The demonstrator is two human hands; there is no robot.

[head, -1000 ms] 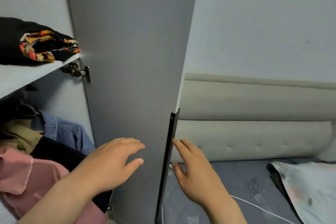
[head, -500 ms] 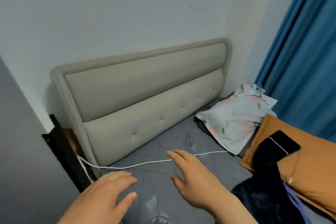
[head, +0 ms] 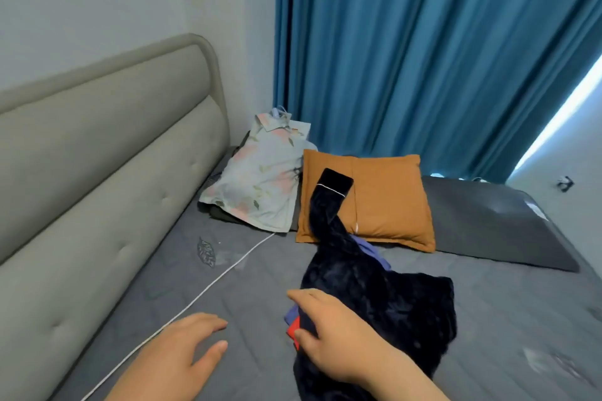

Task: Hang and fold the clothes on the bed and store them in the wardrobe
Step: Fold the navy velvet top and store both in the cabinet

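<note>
A dark navy fuzzy garment [head: 384, 296] lies crumpled on the grey bed [head: 254, 286], one sleeve stretched up over an orange pillow [head: 387, 202]. Blue and red cloth [head: 294, 324] peeks out from under its near edge. My right hand [head: 329, 338] hovers over that edge with fingers spread and relaxed, holding nothing. My left hand [head: 182, 355] is open above the bare sheet to the left, empty. A folded pale floral shirt [head: 260, 182] rests on darker folded clothes in the far corner by the headboard.
A beige padded headboard [head: 97, 172] runs along the left. A white cable [head: 202, 290] trails across the sheet. Blue curtains [head: 423, 52] hang behind the bed. A dark grey pillow [head: 495, 221] lies at the right.
The view has swung right from the wardrobe door to the bed. Both hands moved along, and my right hand has come over the navy garment.
</note>
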